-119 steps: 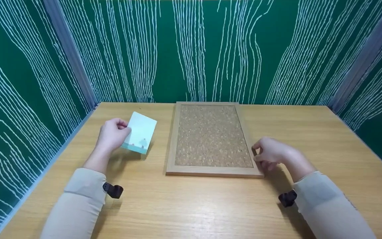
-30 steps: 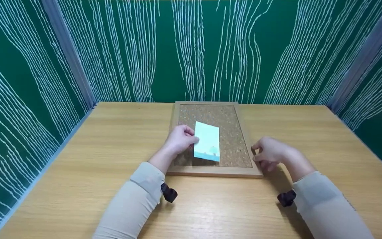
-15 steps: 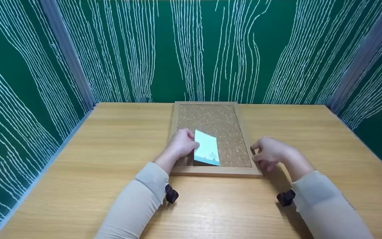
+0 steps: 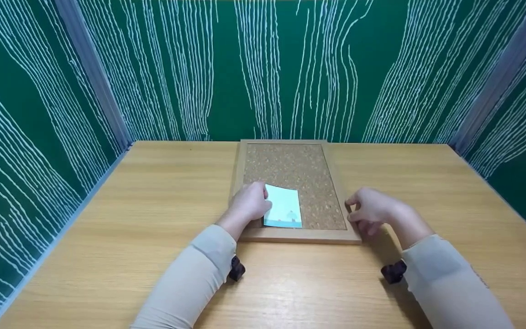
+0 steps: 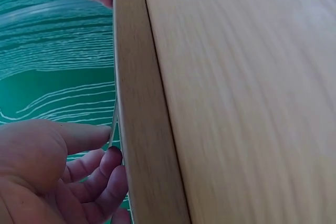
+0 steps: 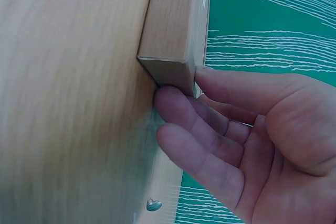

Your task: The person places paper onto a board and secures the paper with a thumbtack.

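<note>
A pale blue-green sheet of notepaper, with a small tree printed near its lower edge, is over the lower left part of a wood-framed cork board. My left hand pinches the sheet's left edge between thumb and fingers. In the left wrist view the sheet appears nearly edge-on above the board's frame. At the board's right side, near its lower corner, my right hand grips the frame. The right wrist view has the thumb on top of the frame and fingers against its side.
The board lies flat on a wooden table, reaching the far edge. Green walls with white wavy lines enclose the table at the back and sides. A small shiny knob-like piece appears in the right wrist view.
My left hand has carried the sheet from the table's left side over the board, then lowered it toward the board's near edge. My right hand has stayed at the frame.
</note>
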`<state>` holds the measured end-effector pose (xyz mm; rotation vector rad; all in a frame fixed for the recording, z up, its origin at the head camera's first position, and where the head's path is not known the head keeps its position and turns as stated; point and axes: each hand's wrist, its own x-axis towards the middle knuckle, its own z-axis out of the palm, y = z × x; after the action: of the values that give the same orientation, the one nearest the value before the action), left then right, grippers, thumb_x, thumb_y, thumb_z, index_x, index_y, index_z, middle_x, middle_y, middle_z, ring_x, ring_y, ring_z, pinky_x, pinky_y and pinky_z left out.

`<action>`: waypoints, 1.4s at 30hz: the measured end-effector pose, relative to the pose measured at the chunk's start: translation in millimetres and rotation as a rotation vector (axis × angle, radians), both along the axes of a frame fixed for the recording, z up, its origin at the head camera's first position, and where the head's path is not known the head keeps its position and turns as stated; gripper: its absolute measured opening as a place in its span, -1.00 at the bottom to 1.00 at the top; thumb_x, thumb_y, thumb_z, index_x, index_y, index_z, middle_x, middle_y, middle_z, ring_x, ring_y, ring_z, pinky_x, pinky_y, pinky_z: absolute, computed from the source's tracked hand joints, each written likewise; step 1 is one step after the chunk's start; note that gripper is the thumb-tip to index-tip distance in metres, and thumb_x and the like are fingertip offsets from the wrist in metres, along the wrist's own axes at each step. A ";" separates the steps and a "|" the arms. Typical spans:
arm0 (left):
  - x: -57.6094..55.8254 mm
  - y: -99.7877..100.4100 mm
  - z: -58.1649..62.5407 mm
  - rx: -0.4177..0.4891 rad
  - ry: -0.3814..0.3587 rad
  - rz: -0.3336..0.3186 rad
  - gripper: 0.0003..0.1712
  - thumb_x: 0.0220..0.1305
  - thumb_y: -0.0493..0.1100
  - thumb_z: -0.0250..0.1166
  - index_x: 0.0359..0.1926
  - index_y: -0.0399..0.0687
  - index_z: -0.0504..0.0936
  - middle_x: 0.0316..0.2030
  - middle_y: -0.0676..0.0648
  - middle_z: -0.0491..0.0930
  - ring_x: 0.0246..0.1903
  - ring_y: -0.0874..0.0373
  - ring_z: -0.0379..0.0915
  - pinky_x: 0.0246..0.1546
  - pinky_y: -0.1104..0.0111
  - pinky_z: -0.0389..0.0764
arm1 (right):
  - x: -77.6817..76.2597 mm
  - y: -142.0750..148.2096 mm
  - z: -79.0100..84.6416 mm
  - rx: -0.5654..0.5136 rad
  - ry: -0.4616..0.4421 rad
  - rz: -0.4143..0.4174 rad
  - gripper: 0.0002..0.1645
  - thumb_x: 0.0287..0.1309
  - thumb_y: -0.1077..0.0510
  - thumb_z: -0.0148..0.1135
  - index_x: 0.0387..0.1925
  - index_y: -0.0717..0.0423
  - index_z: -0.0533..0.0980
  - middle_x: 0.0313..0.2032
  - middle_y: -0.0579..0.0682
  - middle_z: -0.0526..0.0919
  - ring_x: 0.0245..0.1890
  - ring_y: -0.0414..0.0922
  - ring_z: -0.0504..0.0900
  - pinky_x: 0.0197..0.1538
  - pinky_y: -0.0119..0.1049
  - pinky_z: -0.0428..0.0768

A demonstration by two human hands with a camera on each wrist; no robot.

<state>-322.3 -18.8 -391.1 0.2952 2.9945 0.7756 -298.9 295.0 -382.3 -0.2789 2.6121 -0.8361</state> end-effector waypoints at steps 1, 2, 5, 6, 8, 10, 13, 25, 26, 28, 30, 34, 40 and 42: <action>0.0 -0.1 0.0 -0.009 0.007 -0.003 -0.92 0.28 -0.22 0.29 -0.31 -0.07 0.53 -0.43 0.00 0.45 -0.38 0.08 0.39 -0.36 0.26 0.38 | -0.2 0.0 -0.4 -0.003 0.000 0.002 -0.28 0.32 0.32 0.25 0.38 0.57 0.23 -0.31 0.17 0.63 -0.53 -0.05 0.70 -0.50 -0.12 0.70; -0.1 -0.1 -0.1 -0.016 0.011 -0.006 -0.90 0.27 -0.23 0.28 -0.36 -0.08 0.51 -0.47 0.01 0.42 -0.42 0.09 0.35 -0.40 0.26 0.34 | -0.5 0.1 -0.8 -0.006 -0.001 0.002 -0.28 0.31 0.32 0.25 0.38 0.58 0.22 -0.32 0.17 0.63 -0.52 -0.04 0.70 -0.50 -0.12 0.70; -0.2 -0.2 -0.5 -0.030 0.020 -0.007 -0.81 0.25 -0.26 0.27 -0.47 -0.05 0.46 -0.55 0.05 0.34 -0.51 0.15 0.26 -0.47 0.30 0.27 | -1.7 0.2 -2.0 -0.011 -0.008 0.004 -0.28 0.31 0.33 0.24 0.38 0.60 0.21 -0.34 0.17 0.64 -0.50 -0.02 0.72 -0.50 -0.11 0.70; -0.2 -0.2 -0.8 -0.035 0.018 -0.009 -0.76 0.25 -0.27 0.26 -0.53 -0.06 0.43 -0.59 0.05 0.30 -0.56 0.15 0.20 -0.51 0.31 0.23 | -2.1 0.1 -2.4 -0.012 -0.011 0.001 -0.28 0.31 0.33 0.24 0.37 0.60 0.21 -0.34 0.17 0.64 -0.49 -0.02 0.72 -0.50 -0.11 0.70; 0.3 0.3 -1.7 -0.038 0.004 -0.006 -0.67 0.26 -0.29 0.25 -0.60 -0.03 0.36 -0.65 0.07 0.23 -0.62 0.17 0.12 -0.58 0.33 0.19 | -2.6 -0.1 -2.8 -0.005 -0.016 -0.006 -0.28 0.31 0.32 0.25 0.37 0.59 0.22 -0.34 0.18 0.63 -0.48 -0.02 0.72 -0.49 -0.11 0.70; 1.0 1.5 -2.2 -0.049 -0.004 0.002 -0.63 0.27 -0.30 0.23 -0.64 -0.02 0.34 -0.70 0.07 0.20 -0.67 0.18 0.12 -0.62 0.34 0.20 | -2.6 -0.7 -2.7 0.002 -0.018 -0.012 -0.29 0.31 0.32 0.26 0.37 0.58 0.24 -0.32 0.18 0.62 -0.48 -0.02 0.72 -0.49 -0.11 0.70; 2.0 3.7 -3.0 -0.075 -0.010 0.020 -0.68 0.28 -0.31 0.21 -0.62 -0.07 0.43 -0.69 0.02 0.27 -0.66 0.14 0.24 -0.62 0.33 0.29 | -2.3 -1.3 -2.5 0.002 -0.024 -0.019 -0.29 0.32 0.32 0.26 0.37 0.57 0.24 -0.31 0.18 0.62 -0.47 -0.02 0.72 -0.48 -0.11 0.70; 2.4 2.9 -1.3 -0.101 -0.001 0.033 -0.86 0.33 -0.26 0.22 -0.26 -0.21 0.70 -0.45 -0.10 0.58 -0.48 0.05 0.48 -0.49 0.30 0.46 | -1.3 -1.8 -2.5 0.009 -0.010 -0.009 -0.31 0.32 0.31 0.26 0.36 0.57 0.26 -0.29 0.18 0.62 -0.48 -0.04 0.71 -0.48 -0.12 0.70; 2.1 1.6 -0.5 -0.096 -0.004 0.034 -0.85 0.35 -0.24 0.23 -0.23 -0.21 0.71 -0.45 -0.09 0.58 -0.48 0.06 0.48 -0.49 0.31 0.46 | -1.4 -1.8 -2.6 0.009 -0.011 -0.007 -0.31 0.32 0.31 0.26 0.36 0.57 0.26 -0.29 0.18 0.62 -0.48 -0.04 0.71 -0.48 -0.12 0.70; 0.9 -1.5 2.2 -0.087 -0.013 0.041 -0.82 0.39 -0.17 0.25 -0.19 -0.18 0.71 -0.48 -0.06 0.56 -0.49 0.07 0.49 -0.51 0.31 0.44 | -1.6 -1.6 -2.8 0.008 -0.013 -0.006 -0.31 0.32 0.31 0.26 0.36 0.57 0.26 -0.29 0.18 0.62 -0.47 -0.04 0.71 -0.49 -0.12 0.70; -0.7 -5.2 6.6 -0.093 -0.018 0.043 -0.79 0.42 -0.10 0.26 -0.22 -0.13 0.71 -0.54 -0.04 0.54 -0.52 0.09 0.49 -0.53 0.31 0.43 | -1.1 -1.5 -2.5 0.003 -0.013 0.002 -0.30 0.32 0.32 0.25 0.36 0.58 0.25 -0.29 0.19 0.62 -0.47 -0.03 0.72 -0.49 -0.12 0.70; -3.5 -11.8 19.6 -0.122 0.016 0.037 -0.73 0.42 0.03 0.28 -0.31 -0.05 0.65 -0.58 -0.01 0.50 -0.55 0.10 0.49 -0.51 0.26 0.43 | -0.1 -0.4 -0.8 -0.011 -0.010 0.012 -0.30 0.32 0.33 0.23 0.36 0.61 0.22 -0.30 0.19 0.65 -0.46 0.00 0.73 -0.50 -0.11 0.70; -5.7 -19.6 36.2 -0.099 0.101 0.016 -0.73 0.39 0.07 0.31 -0.16 -0.02 0.62 -0.30 0.00 0.56 -0.31 0.08 0.49 -0.30 0.20 0.54 | 0.5 0.9 1.4 -0.023 -0.007 0.028 -0.31 0.33 0.35 0.22 0.36 0.62 0.21 -0.29 0.20 0.67 -0.47 0.01 0.74 -0.50 -0.11 0.70; -5.9 -22.2 38.9 -0.081 0.121 -0.011 -0.71 0.39 0.06 0.31 -0.07 -0.02 0.62 -0.19 -0.01 0.55 -0.23 0.09 0.48 -0.21 0.20 0.57 | 0.2 0.4 1.4 -0.023 -0.010 0.021 -0.31 0.33 0.35 0.22 0.36 0.61 0.22 -0.28 0.19 0.66 -0.46 0.01 0.74 -0.49 -0.11 0.70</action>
<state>-328.2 -41.0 -352.1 0.3682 3.1246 0.6560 -298.7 295.4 -380.9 -0.3074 2.5871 -0.8585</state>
